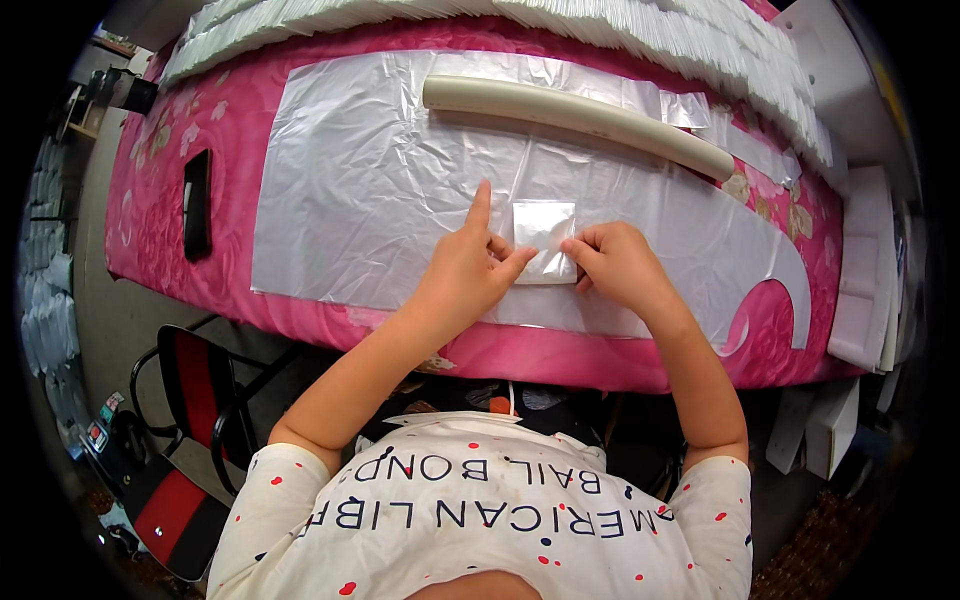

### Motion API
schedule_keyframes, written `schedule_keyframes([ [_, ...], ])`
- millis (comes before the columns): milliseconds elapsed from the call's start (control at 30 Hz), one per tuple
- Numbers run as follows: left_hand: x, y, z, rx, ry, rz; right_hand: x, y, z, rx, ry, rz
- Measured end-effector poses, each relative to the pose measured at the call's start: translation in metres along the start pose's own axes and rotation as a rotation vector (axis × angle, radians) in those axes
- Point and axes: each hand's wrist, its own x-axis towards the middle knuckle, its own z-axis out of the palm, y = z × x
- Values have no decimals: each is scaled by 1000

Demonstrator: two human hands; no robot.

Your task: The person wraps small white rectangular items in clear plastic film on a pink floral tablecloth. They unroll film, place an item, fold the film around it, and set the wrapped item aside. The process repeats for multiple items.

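A small square packet of clear, shiny plastic (543, 222) lies in front of me on a large sheet of whitish plastic film (340, 190). My right hand (622, 262) pinches its right edge, with the thumb on top and the fingers partly hidden below. From the other side, my left hand (470, 265) has its thumb over the packet's left edge, and its middle finger curls close by. The left index finger points away from me across the film. What the packet contains, if anything, I cannot make out.
A long cream-coloured tube (575, 112) lies across the film beyond my hands. Long rows of stacked white packets (640, 25) line the far edge. A black phone (197, 205) rests on the pink flowered tablecloth (150, 220). Near the table's left side stands a red-and-black chair (200, 375).
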Motion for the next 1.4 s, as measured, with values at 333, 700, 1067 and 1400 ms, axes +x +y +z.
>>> schedule_keyframes([
  [333,-7,-12,32,769,-30,633,16,2,-6,30,-133,82],
  [700,4,-31,44,823,58,565,5,3,0,-82,-42,13],
  [1067,-19,-33,18,451,197,636,-28,-9,-3,-681,338,-314],
  [1400,-132,-72,-34,-555,-248,-583,4,2,100,-552,385,-668],
])
